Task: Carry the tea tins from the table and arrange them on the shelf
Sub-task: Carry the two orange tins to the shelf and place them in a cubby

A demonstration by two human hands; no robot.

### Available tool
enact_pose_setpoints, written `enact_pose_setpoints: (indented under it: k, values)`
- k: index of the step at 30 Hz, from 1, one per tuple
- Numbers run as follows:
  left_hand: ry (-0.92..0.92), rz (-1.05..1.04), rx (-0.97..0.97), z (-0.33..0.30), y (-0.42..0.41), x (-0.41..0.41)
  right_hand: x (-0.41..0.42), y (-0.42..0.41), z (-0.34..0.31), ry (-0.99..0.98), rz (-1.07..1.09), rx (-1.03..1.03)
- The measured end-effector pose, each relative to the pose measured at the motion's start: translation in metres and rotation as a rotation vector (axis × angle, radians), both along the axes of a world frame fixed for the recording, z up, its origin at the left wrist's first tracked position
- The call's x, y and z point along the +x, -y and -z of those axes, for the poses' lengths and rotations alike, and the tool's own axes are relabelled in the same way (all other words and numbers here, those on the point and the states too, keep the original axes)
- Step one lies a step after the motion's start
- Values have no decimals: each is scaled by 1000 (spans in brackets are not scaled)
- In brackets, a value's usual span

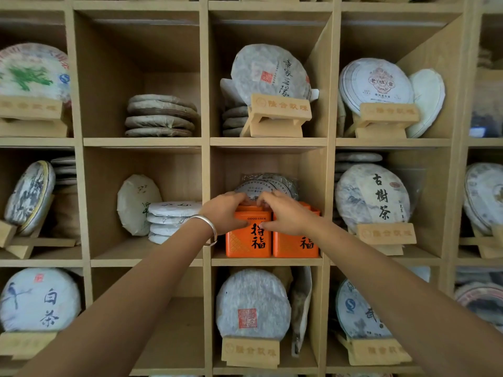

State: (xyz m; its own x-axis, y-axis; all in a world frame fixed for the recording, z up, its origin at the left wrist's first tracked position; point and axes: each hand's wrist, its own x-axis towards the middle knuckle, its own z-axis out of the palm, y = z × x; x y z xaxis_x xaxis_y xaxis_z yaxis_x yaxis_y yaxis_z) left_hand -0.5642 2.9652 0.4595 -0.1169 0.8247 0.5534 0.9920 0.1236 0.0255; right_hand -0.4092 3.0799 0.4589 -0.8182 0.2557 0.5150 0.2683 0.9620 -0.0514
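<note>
Two orange tea tins with black characters stand side by side in the middle cubby of the wooden shelf (266, 261). The left tin (249, 240) has both hands on its top. My left hand (224, 214), with a silver bangle at the wrist, grips its upper left corner. My right hand (283, 213) lies over its upper right edge, thumb on the front face, and partly hides the right tin (296, 244). Behind the tins lean wrapped tea cakes in plastic (268, 185).
The shelf's other cubbies hold paper-wrapped round tea cakes, some stacked flat (160, 115), some upright on wooden stands (280, 115). White stacked cakes (170, 217) sit in the cubby to the left. A large cake on a stand (373, 197) fills the cubby to the right.
</note>
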Motion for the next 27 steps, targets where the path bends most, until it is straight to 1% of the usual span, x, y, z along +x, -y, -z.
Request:
enact_pose_setpoints:
  k: [4, 8, 10, 15, 19, 27]
  values:
    - [-20, 28, -1, 0, -2, 4, 20, -9, -3, -65, 42, -12]
    - [23, 101, 8, 0, -13, 17, 48, -23, -7, 1, 119, 153]
    - [11, 107, -7, 1, -19, 22, 58, -27, -7, 26, 128, 179]
    - [31, 72, -18, 3, -22, 27, 63, -31, -4, -15, 71, 108]
    - [44, 65, -50, 1, -19, 31, 58, -34, -4, 12, 93, 132]
    - [56, 59, -38, 1, -17, 35, 57, -39, -2, 5, 72, 141]
